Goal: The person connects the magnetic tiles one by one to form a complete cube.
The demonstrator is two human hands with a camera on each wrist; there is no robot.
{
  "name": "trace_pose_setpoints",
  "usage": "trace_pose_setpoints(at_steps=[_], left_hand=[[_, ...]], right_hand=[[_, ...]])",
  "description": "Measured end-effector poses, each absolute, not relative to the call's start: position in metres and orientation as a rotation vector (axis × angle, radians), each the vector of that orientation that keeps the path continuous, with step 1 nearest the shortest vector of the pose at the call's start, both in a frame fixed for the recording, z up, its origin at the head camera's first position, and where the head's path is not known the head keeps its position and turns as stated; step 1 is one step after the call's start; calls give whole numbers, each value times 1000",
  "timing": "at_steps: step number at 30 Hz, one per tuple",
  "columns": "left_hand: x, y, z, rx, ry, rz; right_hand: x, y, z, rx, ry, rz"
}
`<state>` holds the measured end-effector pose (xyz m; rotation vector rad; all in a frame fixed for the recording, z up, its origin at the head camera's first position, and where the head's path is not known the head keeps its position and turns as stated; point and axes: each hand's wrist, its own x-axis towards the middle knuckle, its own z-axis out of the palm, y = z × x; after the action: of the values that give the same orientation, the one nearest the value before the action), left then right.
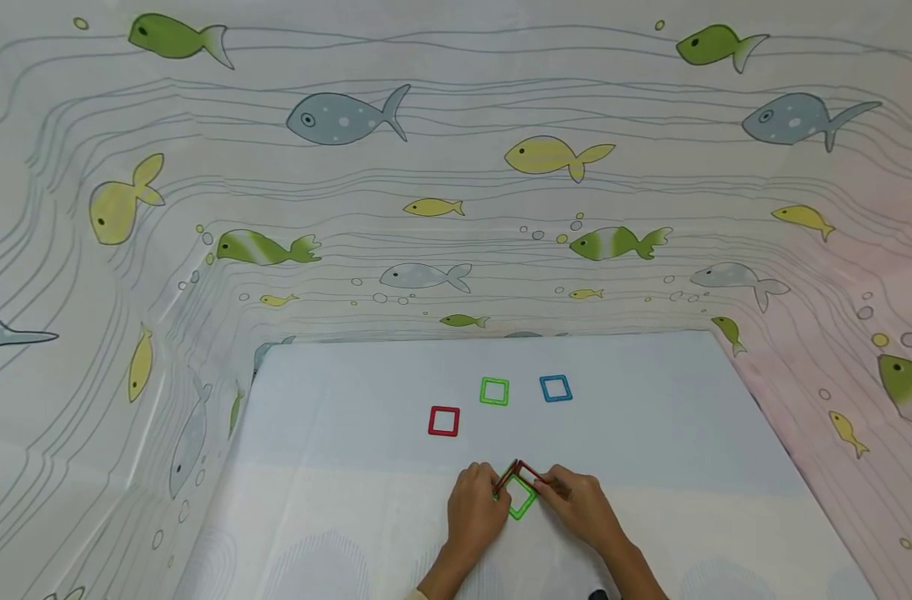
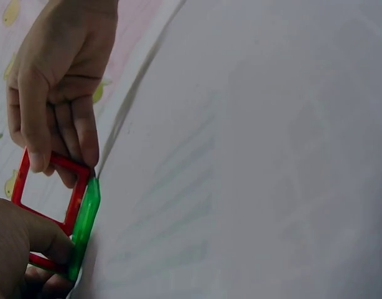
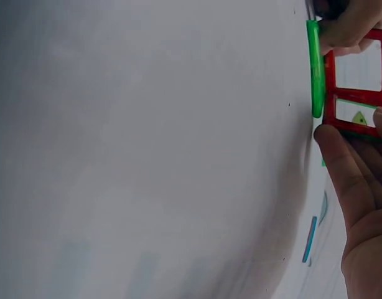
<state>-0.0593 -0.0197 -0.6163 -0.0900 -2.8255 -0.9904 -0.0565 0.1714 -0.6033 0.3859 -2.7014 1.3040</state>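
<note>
In the head view, a green square frame [image 1: 527, 507] lies flat on the table between the hands, like a magnetic building tile. Two red square frames stand upright along its far edges, meeting at a corner. My left hand [image 1: 477, 506] grips the left red frame [image 1: 507, 475] near the green one. With thumb and fingers, my right hand [image 1: 579, 504] pinches the right red frame [image 1: 533, 472]. The left wrist view shows the green frame [image 2: 85, 224] edge-on against the red. Seen from the right wrist, the red frames [image 3: 359, 95] join side by side; fingers partly cover both.
Farther back on the table lie a red square frame [image 1: 431, 422], a green one [image 1: 494, 403] and a blue one [image 1: 557, 400]. A fish-patterned sheet [image 1: 456, 175] rises around the table's back and sides. A small dark object [image 1: 598, 595] shows at the bottom edge, its kind unclear.
</note>
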Motion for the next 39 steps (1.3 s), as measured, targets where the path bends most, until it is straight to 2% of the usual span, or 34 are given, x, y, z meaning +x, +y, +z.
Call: trace_pose_setpoints(at_steps=[14, 39], left_hand=[[-60, -20, -615, -70, -2839, -1018], [-59, -25, -617, -124, -2791, -1072]], right_hand=[[-61, 168, -608, 578, -2749, 1089], [-69, 149, -606, 322, -2925, 943]])
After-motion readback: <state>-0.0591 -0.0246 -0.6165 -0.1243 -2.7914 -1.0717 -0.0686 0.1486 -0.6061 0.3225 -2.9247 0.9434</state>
